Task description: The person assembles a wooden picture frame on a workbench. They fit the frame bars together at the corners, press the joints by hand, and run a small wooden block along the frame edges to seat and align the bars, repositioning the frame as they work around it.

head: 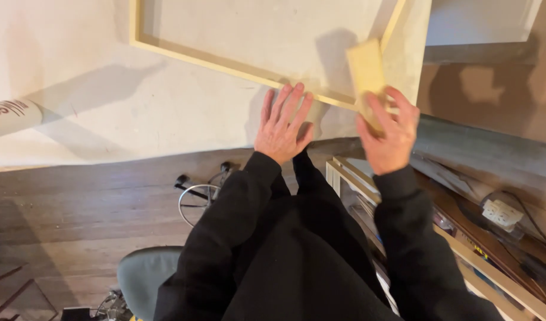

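Observation:
A pale wooden frame [225, 62] with a canvas-like panel inside lies on a cream sheet [136, 113] spread over the floor. My left hand [283, 123] rests flat, fingers spread, on the sheet right against the frame's near rail. My right hand [389, 132] grips a yellowish rectangular block [366, 70], held upright over the frame's right corner. Both arms are in black sleeves.
A rolled white tube [11, 116] lies at the left on the sheet. Dark wooden floor lies below, with a grey chair seat [143, 276] and a metal wheel-like base [198, 199]. At the right stand stacked wooden frames [356, 178], a white power strip [502, 213] and cables.

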